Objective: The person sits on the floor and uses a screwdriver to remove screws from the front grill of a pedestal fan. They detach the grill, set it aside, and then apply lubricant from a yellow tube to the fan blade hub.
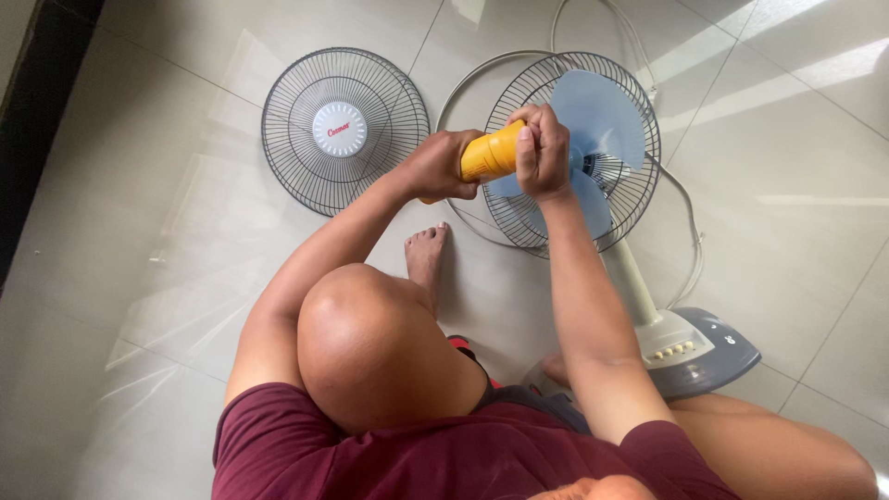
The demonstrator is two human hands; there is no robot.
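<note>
My left hand (438,165) grips the body of a yellow bottle (491,154), held sideways above the floor. My right hand (542,148) is wrapped around the bottle's other end, where its top is hidden under my fingers. Just behind both hands lies a stand fan on its back, with light blue blades (593,116) showing inside its rear wire grille (639,185). The fan's front grille (343,130), grey with a white centre disc, lies detached on the floor to the left.
The fan's pale stem runs down to a grey base (704,356) with a row of buttons at the right. A white cord (690,241) loops past the fan. My bent knee (366,343) and bare foot (426,259) rest on the glossy tiled floor.
</note>
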